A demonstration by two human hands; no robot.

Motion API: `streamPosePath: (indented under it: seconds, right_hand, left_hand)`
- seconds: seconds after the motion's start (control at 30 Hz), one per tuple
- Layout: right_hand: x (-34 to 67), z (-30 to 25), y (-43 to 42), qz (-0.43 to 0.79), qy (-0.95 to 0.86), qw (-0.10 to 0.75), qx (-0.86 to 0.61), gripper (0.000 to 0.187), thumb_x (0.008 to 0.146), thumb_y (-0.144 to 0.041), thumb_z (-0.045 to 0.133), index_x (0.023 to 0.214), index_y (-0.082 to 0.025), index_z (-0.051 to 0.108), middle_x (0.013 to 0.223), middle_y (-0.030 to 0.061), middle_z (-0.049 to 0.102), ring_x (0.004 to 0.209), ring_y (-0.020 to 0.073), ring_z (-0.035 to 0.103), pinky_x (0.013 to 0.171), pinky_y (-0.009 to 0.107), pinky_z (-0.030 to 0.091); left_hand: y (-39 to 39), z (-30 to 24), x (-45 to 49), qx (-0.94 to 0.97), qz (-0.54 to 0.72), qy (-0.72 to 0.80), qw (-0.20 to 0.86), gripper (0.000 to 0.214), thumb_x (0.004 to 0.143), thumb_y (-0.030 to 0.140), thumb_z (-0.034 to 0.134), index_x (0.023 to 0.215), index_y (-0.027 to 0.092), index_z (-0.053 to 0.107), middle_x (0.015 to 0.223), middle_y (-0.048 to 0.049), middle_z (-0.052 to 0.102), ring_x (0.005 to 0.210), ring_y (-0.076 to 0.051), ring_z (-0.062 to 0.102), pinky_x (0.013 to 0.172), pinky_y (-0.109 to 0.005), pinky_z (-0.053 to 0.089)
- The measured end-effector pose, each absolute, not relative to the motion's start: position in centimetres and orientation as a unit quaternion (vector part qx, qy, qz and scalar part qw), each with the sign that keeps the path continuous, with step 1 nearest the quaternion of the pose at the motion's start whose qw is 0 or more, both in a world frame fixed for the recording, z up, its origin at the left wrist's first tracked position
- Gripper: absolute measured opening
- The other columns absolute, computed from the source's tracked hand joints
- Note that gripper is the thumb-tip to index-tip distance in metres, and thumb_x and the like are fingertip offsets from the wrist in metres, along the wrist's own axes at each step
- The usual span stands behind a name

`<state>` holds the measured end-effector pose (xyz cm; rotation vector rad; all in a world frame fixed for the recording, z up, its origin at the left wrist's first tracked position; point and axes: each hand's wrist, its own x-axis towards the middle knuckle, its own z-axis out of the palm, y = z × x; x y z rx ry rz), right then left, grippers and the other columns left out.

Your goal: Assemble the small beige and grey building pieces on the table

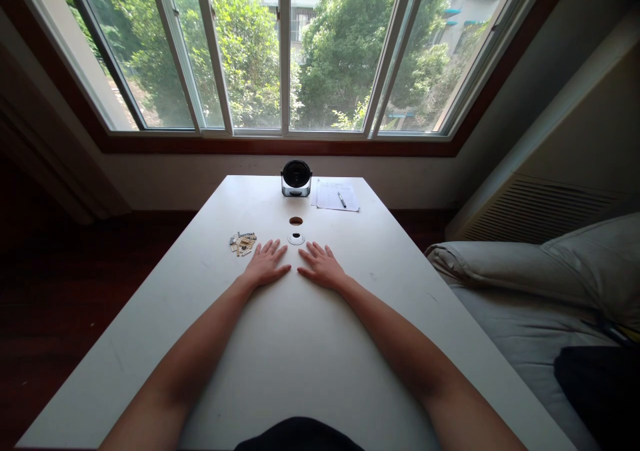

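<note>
My left hand point(267, 263) lies palm down on the white table point(300, 344), fingers spread, holding nothing. Just to its left is a small pile of flat tan and grey pieces point(243, 243), too small to name. My right hand point(321, 264) also rests flat on the tabletop with its fingers apart and nothing in it. A white ring-shaped cover point(297, 239) with a dark centre lies beyond the gap between my fingertips. Behind that ring is a round hole point(296, 221) in the tabletop.
A black round fan-like device point(296, 176) stands at the table's far end. Beside it are paper sheets point(336, 195) with a pen point(342, 200) on top. A grey sofa point(505, 271) borders the right side. Windows point(250, 58) rise beyond the far edge.
</note>
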<state>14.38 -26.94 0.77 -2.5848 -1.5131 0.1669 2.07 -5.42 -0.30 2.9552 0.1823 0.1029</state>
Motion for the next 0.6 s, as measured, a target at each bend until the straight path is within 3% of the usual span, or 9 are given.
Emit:
streamPosePath:
  seconds: [0.6]
  right_hand:
    - [14.55, 0.54, -26.97, 0.051, -0.506, 0.079, -0.857, 0.078, 0.093, -0.075, 0.027, 0.157, -0.031, 0.026, 0.166, 0.0051, 0.011, 0.153, 0.0288, 0.007, 0.121, 0.05, 0.001]
  left_hand:
    - [-5.36, -0.45, 2.15, 0.994, 0.039, 0.06, 0.086, 0.077, 0.091, 0.074, 0.032, 0.155, 0.031, 0.031, 0.166, -0.0047, 0.018, 0.153, -0.031, 0.01, 0.122, -0.053, 0.008]
